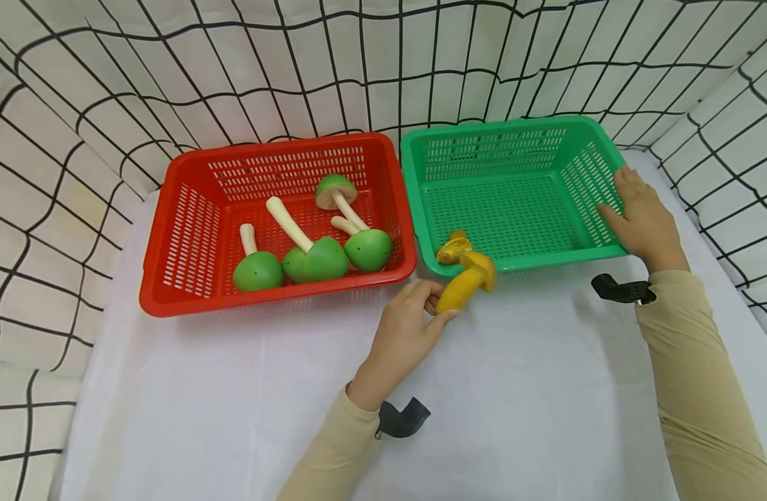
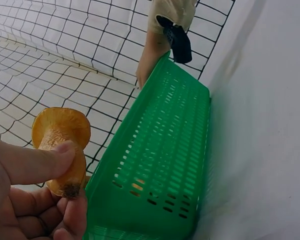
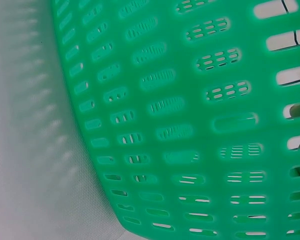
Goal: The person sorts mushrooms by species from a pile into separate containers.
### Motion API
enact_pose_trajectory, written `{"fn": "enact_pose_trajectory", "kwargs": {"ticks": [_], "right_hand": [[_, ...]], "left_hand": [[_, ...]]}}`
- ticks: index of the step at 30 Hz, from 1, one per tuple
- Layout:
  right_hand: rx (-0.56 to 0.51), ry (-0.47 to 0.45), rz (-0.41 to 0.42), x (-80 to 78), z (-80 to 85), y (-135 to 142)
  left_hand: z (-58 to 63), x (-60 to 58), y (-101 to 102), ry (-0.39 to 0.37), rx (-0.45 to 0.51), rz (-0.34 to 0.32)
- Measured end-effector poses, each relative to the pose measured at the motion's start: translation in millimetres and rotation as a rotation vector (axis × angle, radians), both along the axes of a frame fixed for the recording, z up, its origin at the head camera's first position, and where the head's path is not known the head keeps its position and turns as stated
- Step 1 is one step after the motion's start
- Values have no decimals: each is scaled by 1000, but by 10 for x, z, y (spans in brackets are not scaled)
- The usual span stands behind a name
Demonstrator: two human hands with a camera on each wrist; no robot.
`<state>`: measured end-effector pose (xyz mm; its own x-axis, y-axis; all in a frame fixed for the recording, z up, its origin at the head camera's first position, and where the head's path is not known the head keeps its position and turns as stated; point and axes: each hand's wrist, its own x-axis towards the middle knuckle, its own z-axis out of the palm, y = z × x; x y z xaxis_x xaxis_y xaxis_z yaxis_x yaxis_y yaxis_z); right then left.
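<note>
My left hand [image 1: 404, 332] pinches a yellow mushroom [image 1: 463, 284] by its stem, at the front left corner of the green basket [image 1: 484, 264]. In the left wrist view the thumb [image 2: 50, 162] presses on the stem, and the brownish stem end [image 2: 70, 190] points down. Another yellow mushroom [image 1: 454, 248] lies inside the green basket's near left corner. My right hand [image 1: 649, 221] grips that basket's right rim, with its thumb on the inner side. Only the perforated green wall fills most of the right wrist view, hiding most of this hand.
Left of the green basket stands a red basket [image 1: 189, 304] with several green-capped mushrooms [image 1: 323, 259] on pale stems. Both stand on a white cloth-covered table [image 1: 264, 417]. A black-lined grid curtain [image 1: 333, 62] rises behind and at both sides.
</note>
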<state>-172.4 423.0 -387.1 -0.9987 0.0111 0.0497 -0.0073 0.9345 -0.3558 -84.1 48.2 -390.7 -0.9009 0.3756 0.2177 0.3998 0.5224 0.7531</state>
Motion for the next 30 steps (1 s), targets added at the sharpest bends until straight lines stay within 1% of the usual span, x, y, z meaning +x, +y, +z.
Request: {"fn": "enact_pose_trajectory", "kwargs": {"ticks": [5, 9, 12, 15, 20, 25, 30], "right_hand": [[2, 1, -6, 3, -7, 10], [2, 0, -10, 6, -15, 12], [2, -3, -14, 5, -19, 13], [5, -5, -11, -4, -18, 16], [4, -1, -11, -8, -5, 14], [-4, -1, -11, -2, -14, 10], [-4, 2, -6, 2, -15, 9]], "left_hand": [[36, -70, -60, -13, 14, 35], [54, -112, -73, -26, 25, 32], [90, -101, -78, -47, 18, 45], [144, -56, -116, -66, 6, 75], [246, -4, -236, -56, -20, 100], [284, -29, -310, -48, -58, 104], [272, -65, -276, -16, -89, 100]]}}
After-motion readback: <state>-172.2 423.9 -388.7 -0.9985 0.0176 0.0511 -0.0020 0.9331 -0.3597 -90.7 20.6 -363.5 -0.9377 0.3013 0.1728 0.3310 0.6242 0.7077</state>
